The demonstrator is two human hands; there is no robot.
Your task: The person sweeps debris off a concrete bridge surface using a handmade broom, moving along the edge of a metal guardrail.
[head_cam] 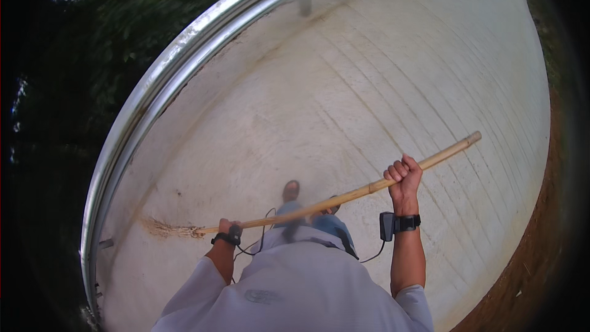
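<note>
A twig broom with a bamboo handle (pixel 341 199) slants across the front of my body. My right hand (pixel 404 176) is wrapped around the handle some way below its cut upper end. Lower down, my left hand (pixel 229 226) grips the pole just above the brush head (pixel 173 229). The bristles fan out to the left over the pale concrete, blurred at their tips; whether they touch the ground I cannot tell. Black straps with small devices and cables circle both wrists.
I stand on a concrete road (pixel 286 110) scored with grooves on the right. A metal guardrail (pixel 152 80) curves along the left, with dark foliage (pixel 115 32) behind it. Brown soil (pixel 521 258) borders the right edge. One shoe (pixel 291 190) shows below me.
</note>
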